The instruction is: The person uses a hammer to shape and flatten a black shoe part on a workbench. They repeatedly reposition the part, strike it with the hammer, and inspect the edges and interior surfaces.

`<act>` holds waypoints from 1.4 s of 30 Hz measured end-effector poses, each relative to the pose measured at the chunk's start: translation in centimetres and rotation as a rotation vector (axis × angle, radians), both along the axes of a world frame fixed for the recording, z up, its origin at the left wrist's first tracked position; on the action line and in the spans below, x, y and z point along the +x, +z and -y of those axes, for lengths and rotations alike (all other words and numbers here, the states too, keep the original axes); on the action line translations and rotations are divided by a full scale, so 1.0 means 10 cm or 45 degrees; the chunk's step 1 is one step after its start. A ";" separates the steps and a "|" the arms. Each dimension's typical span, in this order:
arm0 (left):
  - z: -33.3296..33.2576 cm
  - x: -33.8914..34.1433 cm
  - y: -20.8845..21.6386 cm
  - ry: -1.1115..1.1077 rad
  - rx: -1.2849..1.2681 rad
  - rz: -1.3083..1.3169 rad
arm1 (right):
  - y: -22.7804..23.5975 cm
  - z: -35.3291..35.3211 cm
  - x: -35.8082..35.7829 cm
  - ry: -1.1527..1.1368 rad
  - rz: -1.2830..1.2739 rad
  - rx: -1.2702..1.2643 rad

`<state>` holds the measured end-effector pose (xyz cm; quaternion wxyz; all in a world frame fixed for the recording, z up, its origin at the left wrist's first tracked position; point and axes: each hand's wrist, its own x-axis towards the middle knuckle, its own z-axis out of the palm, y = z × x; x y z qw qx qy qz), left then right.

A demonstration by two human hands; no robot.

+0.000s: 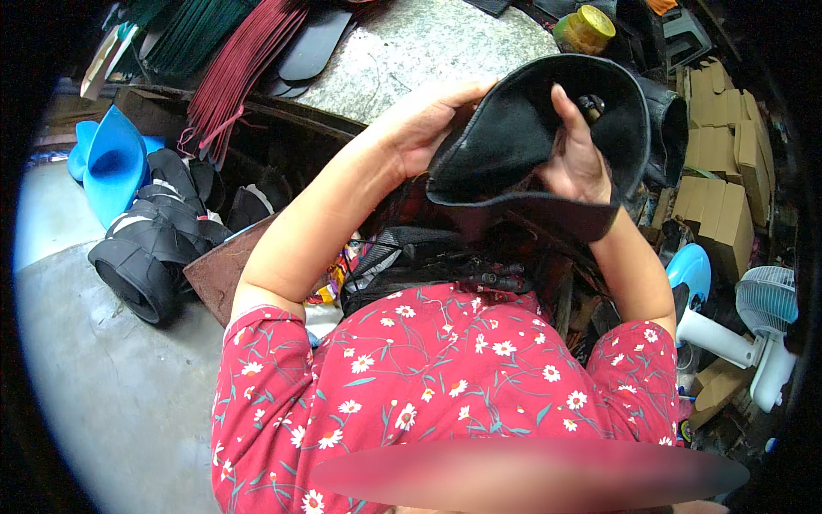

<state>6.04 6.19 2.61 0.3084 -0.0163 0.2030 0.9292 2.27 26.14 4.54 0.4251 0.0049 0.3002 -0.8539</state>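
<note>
Black piece [505, 141] is being held up, left fingers [467, 92] pinching its edge, right hand's [580, 164] grip unclear; shifting is seemingly needing both.

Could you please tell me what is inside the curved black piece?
Inside the black piece, the right hand shows, thumb raised, beside a small unclear shape; the hand's fingers are mostly covered.

No words or numbers can be read; no label or sign is legible.
</note>
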 end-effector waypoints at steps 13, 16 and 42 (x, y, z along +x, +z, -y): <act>-0.06 0.03 0.10 0.240 -0.726 -0.258 | -0.09 -0.11 0.06 0.003 0.025 0.165; -0.12 0.02 0.08 0.357 -0.726 -0.324 | -0.07 -0.10 0.09 0.062 0.086 0.117; -0.01 0.30 0.39 0.486 -1.061 -0.363 | -0.11 -0.08 -0.08 -0.624 -0.854 0.441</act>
